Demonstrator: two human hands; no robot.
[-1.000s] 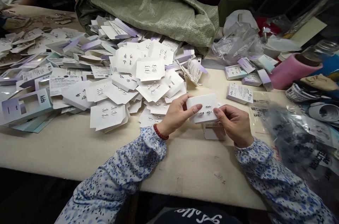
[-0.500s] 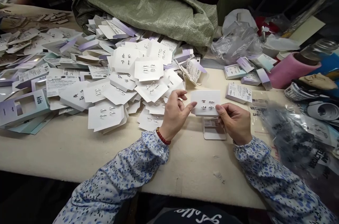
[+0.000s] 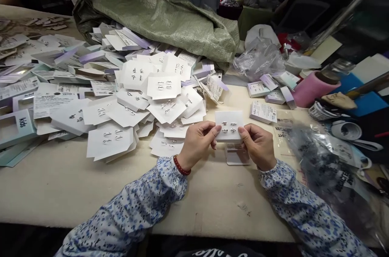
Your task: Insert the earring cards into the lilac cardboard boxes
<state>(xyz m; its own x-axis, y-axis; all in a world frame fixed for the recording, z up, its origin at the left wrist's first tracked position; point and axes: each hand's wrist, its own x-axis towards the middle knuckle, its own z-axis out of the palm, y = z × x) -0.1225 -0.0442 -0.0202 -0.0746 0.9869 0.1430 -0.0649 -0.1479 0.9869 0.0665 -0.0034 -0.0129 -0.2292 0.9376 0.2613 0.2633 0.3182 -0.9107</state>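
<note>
Both hands (image 3: 227,143) pinch earring card (image 3: 229,125) above cream table (image 3: 75,184); card heap (image 3: 130,91), green sack (image 3: 170,14) behind.

**Both hands pinch one earring card above the counter**

The left hand (image 3: 199,141) and right hand (image 3: 258,145) each grip a lower corner of a white earring card (image 3: 229,124) carrying four small studs, held just above another card (image 3: 238,154) lying flat on the counter (image 3: 91,184). To the left spreads a heap of similar cards (image 3: 136,95), reaching back to a green woven sack (image 3: 170,16) at the far side. At the right lie clear plastic bags (image 3: 328,160), with a pink roll (image 3: 313,87) farther back.
</note>
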